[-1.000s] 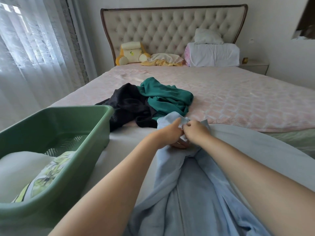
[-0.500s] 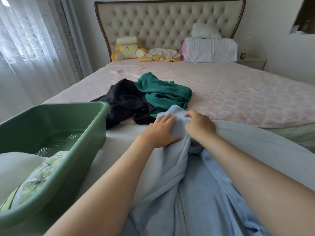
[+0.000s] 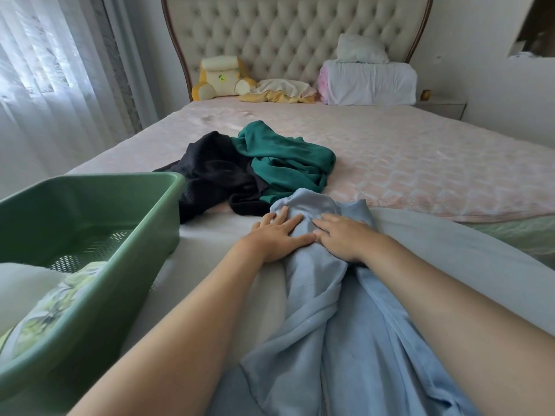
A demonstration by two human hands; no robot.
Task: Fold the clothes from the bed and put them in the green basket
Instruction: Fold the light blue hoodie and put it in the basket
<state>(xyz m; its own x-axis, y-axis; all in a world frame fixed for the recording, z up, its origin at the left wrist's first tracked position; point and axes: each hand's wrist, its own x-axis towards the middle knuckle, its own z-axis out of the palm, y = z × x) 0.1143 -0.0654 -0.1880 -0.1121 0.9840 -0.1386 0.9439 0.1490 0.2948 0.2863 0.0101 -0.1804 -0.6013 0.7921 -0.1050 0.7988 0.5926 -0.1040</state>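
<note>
A light blue garment [image 3: 333,319] lies bunched along the near part of the bed [image 3: 420,163], running toward me. My left hand [image 3: 277,235] and my right hand [image 3: 342,237] press flat on its far end, fingers straight, side by side. Just beyond them a dark teal garment [image 3: 285,163] and a black garment [image 3: 216,172] lie crumpled together. The green basket [image 3: 144,232] stands on the bed at the left, holding a white item [image 3: 24,286] and a green-patterned folded cloth [image 3: 51,310].
A tufted headboard [image 3: 294,34] rises at the far end, with a yellow and cream cushion [image 3: 219,78], a folded white blanket [image 3: 369,82] and loose pale cloth [image 3: 279,91] below it. Sheer curtains [image 3: 45,85] hang left. A nightstand [image 3: 441,105] stands right.
Both hands pinched the blue garment's end together a second ago. They have since opened and now lie flat on it, pressing it down.
</note>
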